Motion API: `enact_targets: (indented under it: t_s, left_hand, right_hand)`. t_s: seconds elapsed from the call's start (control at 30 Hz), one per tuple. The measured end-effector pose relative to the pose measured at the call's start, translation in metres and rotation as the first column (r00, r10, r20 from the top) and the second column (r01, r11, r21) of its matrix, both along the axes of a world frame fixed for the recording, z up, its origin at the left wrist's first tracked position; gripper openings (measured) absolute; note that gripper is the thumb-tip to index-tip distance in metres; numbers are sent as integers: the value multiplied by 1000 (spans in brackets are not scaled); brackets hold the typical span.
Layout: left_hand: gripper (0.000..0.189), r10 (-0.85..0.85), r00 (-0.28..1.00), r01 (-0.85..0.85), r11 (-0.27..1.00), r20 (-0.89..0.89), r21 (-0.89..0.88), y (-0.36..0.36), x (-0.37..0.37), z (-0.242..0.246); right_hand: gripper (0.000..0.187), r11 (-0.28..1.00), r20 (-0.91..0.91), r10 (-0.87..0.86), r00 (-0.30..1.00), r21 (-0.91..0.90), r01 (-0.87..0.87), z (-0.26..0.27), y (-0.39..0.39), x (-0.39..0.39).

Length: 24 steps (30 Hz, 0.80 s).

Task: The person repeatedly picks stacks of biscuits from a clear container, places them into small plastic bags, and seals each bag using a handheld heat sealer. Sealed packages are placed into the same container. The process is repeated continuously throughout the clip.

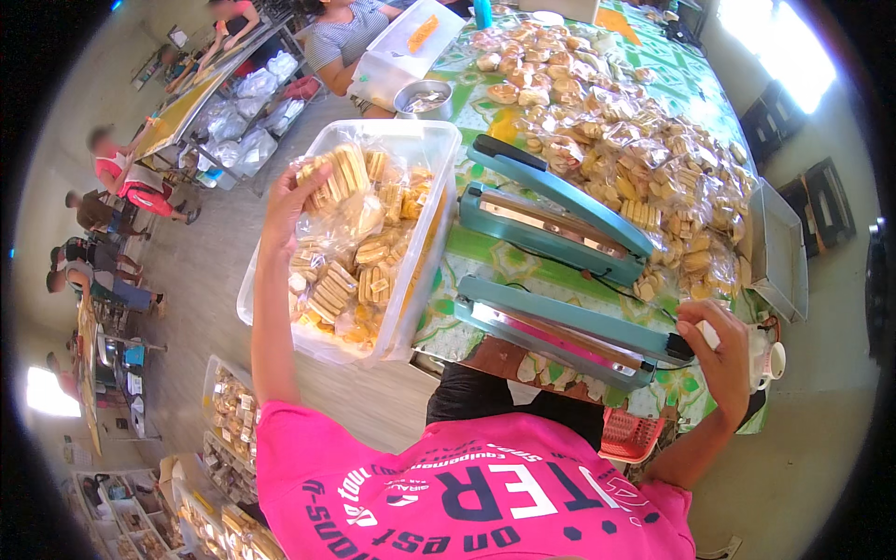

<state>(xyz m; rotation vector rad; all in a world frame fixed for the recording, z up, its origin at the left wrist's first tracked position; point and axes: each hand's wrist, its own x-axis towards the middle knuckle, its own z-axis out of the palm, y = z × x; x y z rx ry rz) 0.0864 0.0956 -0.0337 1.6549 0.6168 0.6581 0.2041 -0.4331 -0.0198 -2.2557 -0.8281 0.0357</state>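
Note:
My left hand (290,203) grips a clear bag of stick-shaped biscuits (343,175) over a translucent plastic bin (448,140) full of bagged biscuits. On the table stand two teal impulse heat sealers. The farther sealer (553,238) has its arm raised; the nearer sealer (560,329) has its arm low, along its base. At the right end of the nearer one is my right hand (717,350), its fingers curled around a small white object (708,334), beside the arm's black tip. What that object is cannot be told.
Many bagged baked goods (630,147) are heaped across the table (455,259). A round metal tin (423,98) stands beyond the bin, near a person in a striped shirt (343,42). An empty translucent tray (780,245) leans at the right; a red basket (630,434) is below the edge.

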Motion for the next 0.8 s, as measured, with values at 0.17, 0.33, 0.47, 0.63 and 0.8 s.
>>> enact_targets:
  t_s: [0.17, 0.33, 0.47, 0.63, 0.8]
  left_hand:
    - [56, -15, 991, 55, 950, 130, -308, -107, -11, 3]
    - [61, -171, 905, 334, 854, 390, -398, -227, -21, -22]
    - [60, -247, 866, 461, 732, 434, -502, -275, -17, -43]
    - [48, -433, 820, 568, 528, 375, -631, -291, -24, -71]
    - [40, -804, 590, 715, 474, 80, -514, -271, -31, -89]
  right_hand:
    - [29, 989, -5, 123, 992, 86, -122, -11, 42, -10]
    - [70, 845, -132, 207, 969, 523, -109, -24, 85, -30]
    - [59, 818, -136, 134, 982, 574, -33, -20, 90, -36]
    - [11, 888, -54, 115, 992, 453, -78, -17, 77, -31]
    - [14, 929, 186, 292, 938, 180, -325, -33, 76, -30]
